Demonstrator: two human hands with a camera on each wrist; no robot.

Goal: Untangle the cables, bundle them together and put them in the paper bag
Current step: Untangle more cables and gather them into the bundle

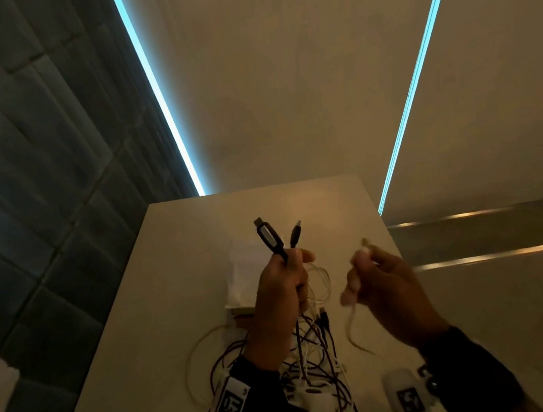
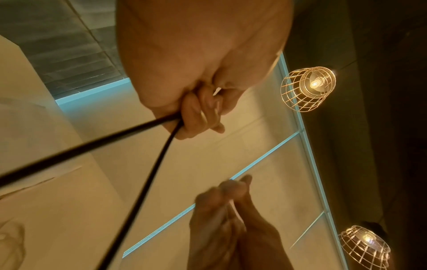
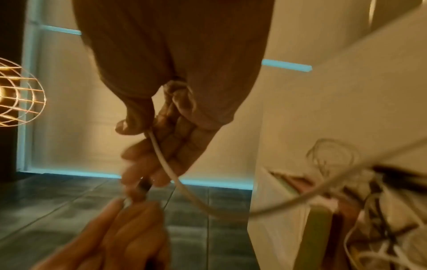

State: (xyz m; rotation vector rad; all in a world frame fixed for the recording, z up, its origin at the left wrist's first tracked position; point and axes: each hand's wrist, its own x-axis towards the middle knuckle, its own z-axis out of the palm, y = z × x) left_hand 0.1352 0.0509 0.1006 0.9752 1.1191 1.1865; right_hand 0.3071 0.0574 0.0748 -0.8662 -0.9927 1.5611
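My left hand [image 1: 285, 280] is raised above the table and grips two black cables [image 2: 148, 164], their plug ends [image 1: 269, 237] sticking up from the fist. In the left wrist view the fingers [image 2: 196, 117] curl round both black strands. My right hand [image 1: 376, 275], blurred, is held up to its right and pinches the end of a white cable [image 3: 166, 168] that loops down. A tangle of black and white cables [image 1: 309, 349] lies on the table under both wrists. The white paper bag [image 1: 243, 278] lies flat behind my left hand, partly hidden.
The pale table [image 1: 172, 305] is narrow, with its left edge beside a dark tiled wall [image 1: 17, 170] and a lower ledge [image 1: 492, 239] to the right. Wire-cage lamps [image 2: 308, 88] hang overhead. Tagged wrist cameras [image 1: 409, 395] sit at the near edge.
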